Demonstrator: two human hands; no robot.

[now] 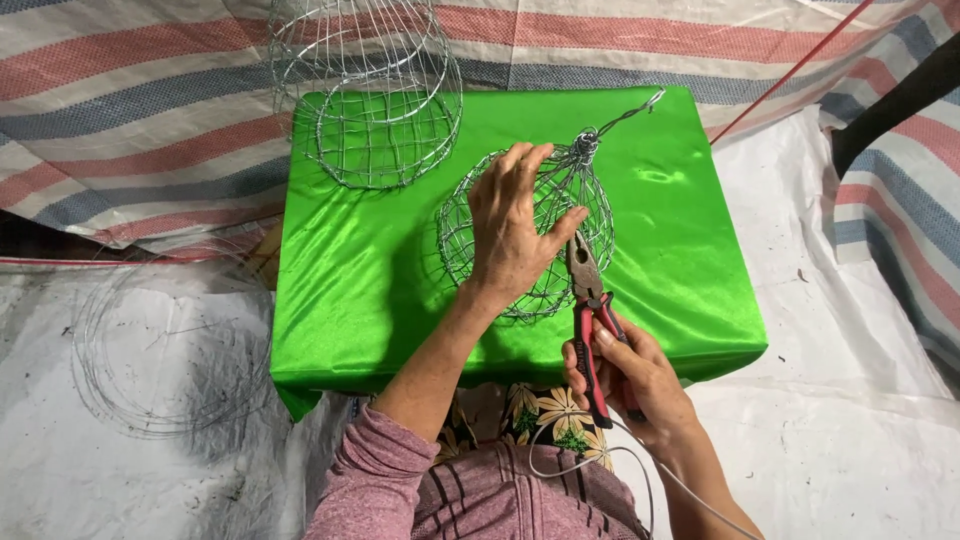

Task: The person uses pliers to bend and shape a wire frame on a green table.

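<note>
From the head camera, a bench (pixel 380 290) covered in shiny green cloth fills the middle. The left hand (pixel 512 225) lies spread, fingers open, on top of a small round wire basket (pixel 525 235) that sits right of the bench's centre, closer to the near edge; the hand presses on the mesh without closing around it. A twisted wire stem (pixel 628 110) runs from the basket's top toward the far right corner. The right hand (pixel 630 375), at the near edge, has its grip closed round the red handles of a pair of pliers (pixel 590 300), whose nose touches the basket's right side by the left fingertips. A second, larger wire basket (pixel 375 95) stands at the far left corner. Loose wire coils (pixel 165 345) lie on the pale sheet left of the bench.
</note>
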